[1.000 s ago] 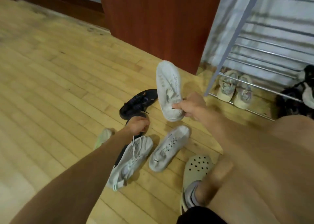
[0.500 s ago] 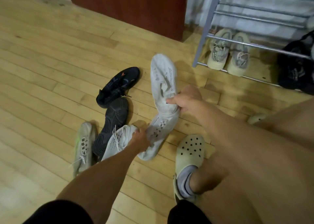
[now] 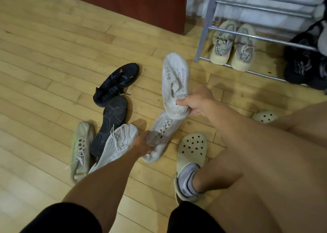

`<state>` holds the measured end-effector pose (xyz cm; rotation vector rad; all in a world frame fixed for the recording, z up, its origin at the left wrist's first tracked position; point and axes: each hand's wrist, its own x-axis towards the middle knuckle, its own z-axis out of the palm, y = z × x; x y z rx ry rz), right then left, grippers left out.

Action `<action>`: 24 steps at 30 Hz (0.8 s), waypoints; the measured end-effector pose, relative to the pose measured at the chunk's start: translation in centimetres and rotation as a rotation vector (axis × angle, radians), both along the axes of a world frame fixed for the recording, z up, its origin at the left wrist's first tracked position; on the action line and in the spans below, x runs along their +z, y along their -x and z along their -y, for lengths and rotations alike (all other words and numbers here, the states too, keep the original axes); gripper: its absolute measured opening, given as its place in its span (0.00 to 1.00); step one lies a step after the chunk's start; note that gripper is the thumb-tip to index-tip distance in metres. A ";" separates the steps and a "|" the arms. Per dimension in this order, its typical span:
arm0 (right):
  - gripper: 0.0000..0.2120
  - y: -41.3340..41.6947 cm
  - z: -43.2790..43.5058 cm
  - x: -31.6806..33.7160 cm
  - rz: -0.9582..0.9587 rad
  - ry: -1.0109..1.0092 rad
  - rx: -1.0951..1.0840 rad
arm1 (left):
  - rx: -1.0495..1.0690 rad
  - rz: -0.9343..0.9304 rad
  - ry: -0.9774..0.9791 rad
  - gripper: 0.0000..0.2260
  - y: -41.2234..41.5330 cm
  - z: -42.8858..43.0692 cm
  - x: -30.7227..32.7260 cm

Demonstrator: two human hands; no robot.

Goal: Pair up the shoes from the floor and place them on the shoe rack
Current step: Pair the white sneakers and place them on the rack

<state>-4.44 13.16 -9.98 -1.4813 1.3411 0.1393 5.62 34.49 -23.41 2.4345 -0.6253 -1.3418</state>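
Observation:
My right hand [image 3: 198, 101] grips the heel of a white sneaker [image 3: 174, 80], held sole-up above the floor. Its white mate [image 3: 162, 128] lies on the floor just below it, and my left hand [image 3: 144, 143] grips that shoe at its opening. Left of my left hand lies another white laced sneaker [image 3: 115, 144]. Beside it are a pale sneaker with green trim [image 3: 80, 148], a black shoe sole-up [image 3: 110, 124] and a black shoe with orange marks [image 3: 116, 84]. The metal shoe rack [image 3: 206, 29] stands at the upper right.
A beige pair of sneakers [image 3: 232, 46] and dark shoes [image 3: 304, 64] sit on the rack's bottom tier. A red-brown cabinet [image 3: 141, 4] stands behind. My feet wear cream clogs [image 3: 192, 153], and my bare legs fill the lower right. The floor is wooden planks.
My left hand has moved from the laced sneaker to the white shoe on the floor and taken hold of it. The view has tilted down; my right hand still holds its shoe.

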 end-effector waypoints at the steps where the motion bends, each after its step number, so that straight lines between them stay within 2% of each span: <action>1: 0.25 0.3 -0.1 0.1 0.002 -0.002 -0.005 | -0.008 -0.010 -0.006 0.39 0.4 0.0 -0.1; 3: 0.24 0.7 -0.1 0.3 0.007 -0.017 -0.003 | 0.071 -0.052 -0.033 0.39 0.9 -0.2 -0.1; 5: 0.22 1.1 -0.1 0.7 0.018 -0.036 0.009 | 0.179 -0.127 -0.092 0.35 0.9 -0.4 0.4; 8: 0.22 1.4 -0.4 1.3 0.038 -0.050 0.001 | 0.177 -0.180 -0.123 0.20 0.3 -0.2 2.2; 11: 0.23 1.5 -0.9 2.1 0.058 -0.083 -0.010 | 0.224 -0.193 -0.043 0.08 -0.4 0.4 4.5; 15: 0.24 1.3 0.6 5.9 0.151 -0.140 -0.045 | 0.308 -0.206 0.102 0.08 -1.9 2.2 9.1; 18: 0.24 1.9 2.8 10.0 0.148 -0.061 -0.021 | 0.355 -0.152 0.237 0.06 -3.1 4.3 13.9; 20: 0.21 2.9 4.2 12.4 0.130 0.025 -0.009 | 0.371 -0.184 0.311 0.03 -3.5 5.9 17.0; 24: 0.16 5.9 6.0 16.1 0.147 0.127 -0.068 | 0.308 -0.199 0.416 0.09 -3.2 9.4 22.3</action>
